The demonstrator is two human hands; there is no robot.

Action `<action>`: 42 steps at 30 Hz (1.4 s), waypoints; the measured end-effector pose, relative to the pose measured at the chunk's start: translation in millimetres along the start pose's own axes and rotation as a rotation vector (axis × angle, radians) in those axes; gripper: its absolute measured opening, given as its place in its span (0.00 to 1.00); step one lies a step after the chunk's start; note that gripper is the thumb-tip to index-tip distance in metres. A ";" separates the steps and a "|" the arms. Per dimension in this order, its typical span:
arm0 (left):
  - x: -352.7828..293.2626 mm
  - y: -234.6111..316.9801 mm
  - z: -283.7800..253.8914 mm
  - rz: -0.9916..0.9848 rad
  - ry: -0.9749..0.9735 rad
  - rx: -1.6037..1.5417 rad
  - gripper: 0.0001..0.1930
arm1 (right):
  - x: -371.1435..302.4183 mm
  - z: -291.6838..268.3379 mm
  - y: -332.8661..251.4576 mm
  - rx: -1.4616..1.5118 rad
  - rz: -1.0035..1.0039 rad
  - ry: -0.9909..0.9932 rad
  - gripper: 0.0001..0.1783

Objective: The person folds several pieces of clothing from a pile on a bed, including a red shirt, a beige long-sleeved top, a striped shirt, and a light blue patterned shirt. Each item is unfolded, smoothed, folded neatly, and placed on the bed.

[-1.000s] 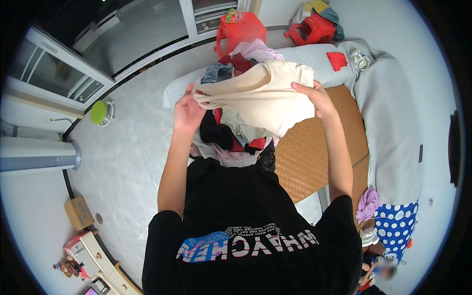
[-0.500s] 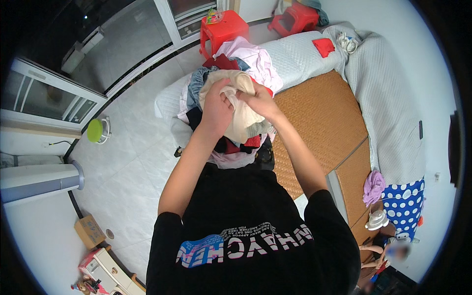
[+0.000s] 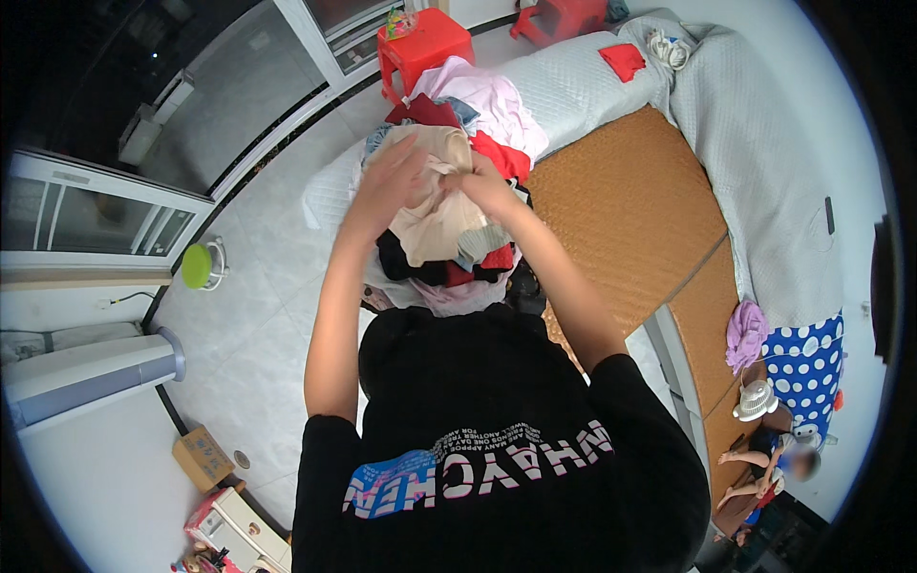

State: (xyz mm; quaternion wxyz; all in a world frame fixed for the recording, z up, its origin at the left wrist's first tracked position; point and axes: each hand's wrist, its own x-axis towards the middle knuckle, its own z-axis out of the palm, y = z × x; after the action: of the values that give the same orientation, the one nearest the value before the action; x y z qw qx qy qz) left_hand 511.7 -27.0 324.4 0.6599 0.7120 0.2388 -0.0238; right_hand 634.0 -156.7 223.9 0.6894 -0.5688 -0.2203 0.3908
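Half a second ago the cream garment [image 3: 425, 232] was gathered up between your hands; now it drapes more loosely over the clothes pile [image 3: 420, 271], laid down but unfolded. Your left hand [image 3: 386, 183], blurred, spreads its fingers loosely over it, while your right hand [image 3: 489, 190] touches its middle, fingers bent, whether pinching I can't tell. Beyond lie pink cloth [image 3: 482, 100] and a red stool [image 3: 430, 50].
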 end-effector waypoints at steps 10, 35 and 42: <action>-18.4 -77.8 -40.3 -0.065 -0.100 -0.520 0.35 | -27.9 -14.1 -60.4 0.364 0.257 -0.156 0.23; -12.5 -123.0 38.1 -0.002 -0.226 -1.098 0.35 | -66.0 -6.2 -69.1 0.295 0.134 0.060 0.14; 3.1 -124.2 50.0 -0.262 -0.309 -0.944 0.17 | -63.4 -19.5 -26.1 0.024 0.115 0.169 0.15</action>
State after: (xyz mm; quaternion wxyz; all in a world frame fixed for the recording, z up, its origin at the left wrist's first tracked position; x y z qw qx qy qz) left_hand 482.3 -71.8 201.6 0.9284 0.2889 0.2106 -0.1009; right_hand 618.1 -219.9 252.8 0.6886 -0.6032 -0.1235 0.3831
